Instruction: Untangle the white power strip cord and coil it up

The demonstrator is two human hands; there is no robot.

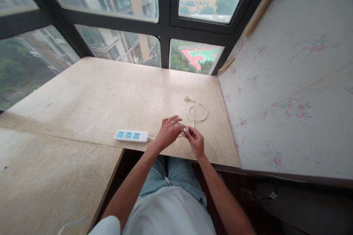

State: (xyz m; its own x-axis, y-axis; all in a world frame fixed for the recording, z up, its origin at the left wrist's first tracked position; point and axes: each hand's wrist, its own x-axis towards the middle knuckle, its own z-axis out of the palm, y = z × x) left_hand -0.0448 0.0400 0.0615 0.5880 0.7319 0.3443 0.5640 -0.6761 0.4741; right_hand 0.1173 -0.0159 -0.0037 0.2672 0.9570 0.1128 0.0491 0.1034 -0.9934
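White power strip (142, 137) w/ 3 blue sockets (128, 135) is lying on worktop (129, 91) nr front edge, its cord (186, 129) looping out to a plug (186, 97). L hand (168, 131), part-curled, & R hand (195, 141), pinching, are gripping coiled cord betw. them.

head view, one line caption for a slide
A left hand and right hand hold a coiled white cord beside a power strip on a windowside counter.

power strip (131, 136) left of plug (186, 98)
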